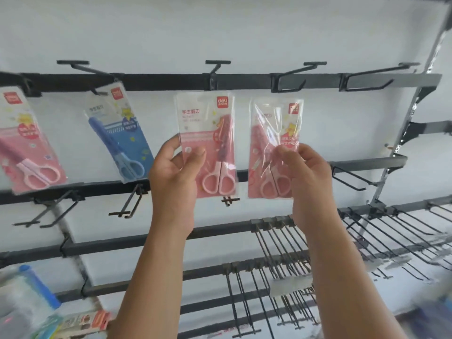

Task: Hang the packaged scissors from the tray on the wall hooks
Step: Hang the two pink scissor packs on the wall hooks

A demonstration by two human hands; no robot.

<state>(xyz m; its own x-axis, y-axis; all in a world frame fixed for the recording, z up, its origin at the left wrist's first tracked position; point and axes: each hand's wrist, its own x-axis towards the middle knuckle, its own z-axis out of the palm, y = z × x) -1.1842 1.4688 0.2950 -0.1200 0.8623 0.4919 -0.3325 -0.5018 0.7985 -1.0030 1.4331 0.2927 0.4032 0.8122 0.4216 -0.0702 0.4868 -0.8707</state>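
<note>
Bright, even daylight fills the view, leaving the white wall (244,33) nearly shadowless. Glare streaks the crinkled plastic pack (274,143) just above the right hand's (310,177) grip. Below both grips, the lower corners smear into motion blur, and the rails (171,80) bow with wide-angle distortion.

A single head-worn wide-angle camera looks forward and slightly upward at a white wall (244,33) crossed by dark rails (159,80), from close range, near enough that both raised forearms fill the lower middle of the frame. The top rail sits above centre, lower rails (220,231) and hooks (269,243) run off the bottom right. Straight rails bow towards the edges. There is no second view to share anything with.
</note>
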